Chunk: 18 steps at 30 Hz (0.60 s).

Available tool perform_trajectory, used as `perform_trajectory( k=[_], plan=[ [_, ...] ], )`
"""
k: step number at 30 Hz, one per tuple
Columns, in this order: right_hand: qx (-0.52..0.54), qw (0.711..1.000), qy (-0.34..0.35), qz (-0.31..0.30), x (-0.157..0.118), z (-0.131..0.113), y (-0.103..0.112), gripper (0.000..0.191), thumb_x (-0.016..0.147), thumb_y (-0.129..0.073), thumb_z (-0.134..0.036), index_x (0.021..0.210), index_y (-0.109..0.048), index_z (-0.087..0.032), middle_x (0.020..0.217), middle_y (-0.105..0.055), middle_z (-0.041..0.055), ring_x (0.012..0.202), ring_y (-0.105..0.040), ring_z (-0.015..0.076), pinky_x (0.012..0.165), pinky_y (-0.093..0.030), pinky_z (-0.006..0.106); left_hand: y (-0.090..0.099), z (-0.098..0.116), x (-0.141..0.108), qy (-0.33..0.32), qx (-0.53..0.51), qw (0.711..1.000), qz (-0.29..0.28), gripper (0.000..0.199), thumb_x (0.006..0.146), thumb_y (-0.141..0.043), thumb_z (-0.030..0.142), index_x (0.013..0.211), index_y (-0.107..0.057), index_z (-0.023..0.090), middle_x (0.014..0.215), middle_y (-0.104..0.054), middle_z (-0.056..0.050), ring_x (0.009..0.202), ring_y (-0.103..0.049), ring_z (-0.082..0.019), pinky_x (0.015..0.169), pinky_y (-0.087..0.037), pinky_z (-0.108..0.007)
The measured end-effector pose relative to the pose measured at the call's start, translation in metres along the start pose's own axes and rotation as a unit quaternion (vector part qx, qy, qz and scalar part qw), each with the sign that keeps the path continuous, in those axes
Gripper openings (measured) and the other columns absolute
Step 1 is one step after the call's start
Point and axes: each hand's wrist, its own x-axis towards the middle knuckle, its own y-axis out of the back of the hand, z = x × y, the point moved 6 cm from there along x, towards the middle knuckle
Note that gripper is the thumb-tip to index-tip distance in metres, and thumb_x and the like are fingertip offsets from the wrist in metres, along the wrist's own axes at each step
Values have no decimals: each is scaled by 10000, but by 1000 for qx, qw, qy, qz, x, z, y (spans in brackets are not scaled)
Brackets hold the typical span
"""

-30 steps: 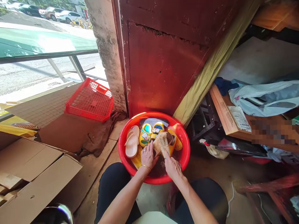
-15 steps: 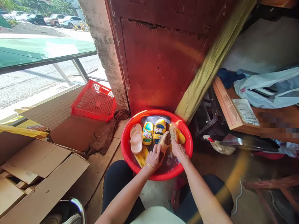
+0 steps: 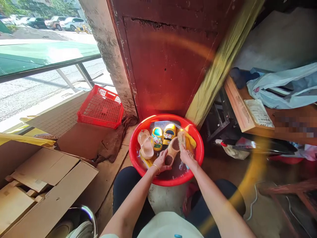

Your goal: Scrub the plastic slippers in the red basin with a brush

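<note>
A red basin of dark, sudsy water stands between my knees. In it, my left hand grips a tan shoe, its patterned brown sole turned up. My right hand is closed around a scrubbing brush with pale bristles, right beside the shoe. A pale pink clog leans at the basin's left. Two yellow cartoon slides, one with a green inside and one with a dark inside, sit in the middle. A grey ridged sole rests at the back, and yellow footwear at the right.
A red plastic crate lies on cardboard to the left, near a brown cloth. Open cardboard boxes fill the near left. Behind the basin is a dark red door. A wooden table stands at the right.
The tan shoe has turned so more of its sole shows, and my left hand has shifted to its lower end. The pale pink clog has tipped. The brush remains beside the shoe.
</note>
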Motion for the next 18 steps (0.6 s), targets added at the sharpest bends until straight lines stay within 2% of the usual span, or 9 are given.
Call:
perform_trajectory(
  k=[3, 5, 7, 9, 14, 16, 18],
  plan=[
    [0, 1000, 21, -18, -35, -11, -20, 677, 981, -336, -188, 1609, -86, -152, 1104, -725, 201, 1023, -705, 281, 862, -508, 372, 5, -4, 0, -45, -79, 996, 7, 1310, 503, -890, 361, 1579, -154, 232, 1529, -312, -170, 1401, -385, -361, 1153, -340, -479],
    [-3, 999, 47, -20, -54, -18, -31, 666, 982, -335, -192, 1608, -109, -171, 1085, -731, 193, 994, -711, 280, 833, -520, 371, 5, -7, 2, -51, -109, 993, 10, 1314, 488, -901, 364, 1578, -181, 226, 1512, -353, -165, 1413, -359, -365, 1172, -307, -502],
    [-6, 998, 66, -9, -62, -21, -32, 640, 987, -328, -200, 1603, -154, -190, 1081, -731, 188, 978, -713, 275, 825, -523, 371, 3, -10, 4, -45, -128, 991, 6, 1316, 480, -907, 373, 1578, -197, 218, 1508, -378, -161, 1406, -368, -364, 1175, -301, -504],
    [-10, 999, 48, 3, -55, -19, -23, 621, 988, -333, -209, 1595, -204, -202, 1086, -729, 186, 972, -713, 271, 838, -521, 374, 1, -12, 7, -30, -139, 990, -6, 1305, 495, -903, 397, 1579, -202, 210, 1519, -383, -160, 1396, -388, -354, 1167, -321, -485],
    [-6, 1000, -10, 28, -10, -12, 12, 588, 993, -260, -184, 1581, -268, -182, 1127, -712, 213, 1040, -689, 286, 899, -501, 408, 2, -14, 13, -2, -103, 994, -23, 1299, 499, -899, 409, 1582, -207, 222, 1557, -359, -155, 1427, -360, -347, 1173, -317, -472],
    [-8, 1000, -11, 28, -4, -12, 14, 596, 992, -250, -174, 1588, -247, -183, 1099, -716, 214, 1030, -689, 292, 898, -500, 417, 5, -15, 15, -2, -92, 996, -20, 1314, 475, -906, 391, 1580, -221, 202, 1565, -343, -173, 1423, -363, -361, 1175, -314, -482],
    [-19, 1000, 4, 21, -10, -14, 6, 614, 991, -276, -172, 1600, -198, -195, 1087, -714, 204, 1008, -692, 291, 893, -500, 412, 8, -16, 16, -7, -99, 995, -15, 1303, 465, -908, 377, 1573, -249, 184, 1565, -341, -184, 1418, -370, -369, 1174, -317, -478]
  ],
)
